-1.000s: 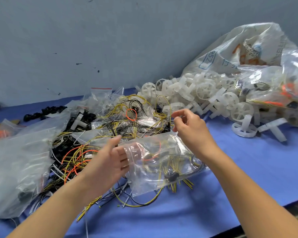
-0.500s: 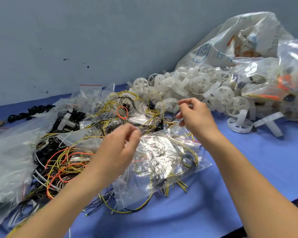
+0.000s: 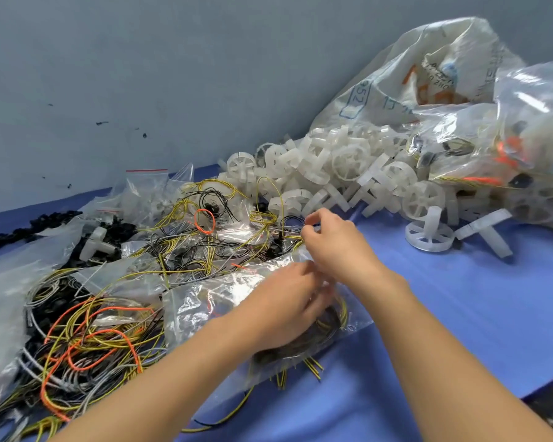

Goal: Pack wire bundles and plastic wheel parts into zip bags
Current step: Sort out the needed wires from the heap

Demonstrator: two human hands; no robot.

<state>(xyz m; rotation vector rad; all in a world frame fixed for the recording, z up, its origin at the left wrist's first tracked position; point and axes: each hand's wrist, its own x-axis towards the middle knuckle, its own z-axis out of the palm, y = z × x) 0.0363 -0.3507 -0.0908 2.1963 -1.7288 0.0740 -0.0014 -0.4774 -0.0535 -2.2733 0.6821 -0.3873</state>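
A clear zip bag point(image 3: 237, 301) already holding a coil of yellow and black wire lies on the blue counter point(image 3: 476, 314), and both hands are working at it, so the step in hand looks like closing or settling a filled bag. The left hand point(image 3: 288, 309) lies across the bag's near right part with fingers curled down onto the plastic over the coil; whether it pinches the film or only presses it I cannot tell, since the fingers are blurred. The right hand point(image 3: 336, 244) sits at the bag's far right corner, fingertips drawn together as if pinching the edge or a wire there (the exact thing between them is too small to make out). Some striped wire ends point(image 3: 310, 366) poke out at the bag's near edge, so the next move probably calls for tucking those in and running the seal shut along the mouth, with one hand steadying the bag. Left of the bag sprawls a loose tangle of orange, yellow, grey and black wire bundles point(image 3: 87, 333), touching and partly under it, which could snag as the bag is lifted. Beyond the bag lie more small zip bags point(image 3: 146, 183), and to its far right a heap of white plastic wheel parts point(image 3: 348, 167) spills from a large printed sack point(image 3: 428, 74), with filled clear bags point(image 3: 524, 129) beside it.
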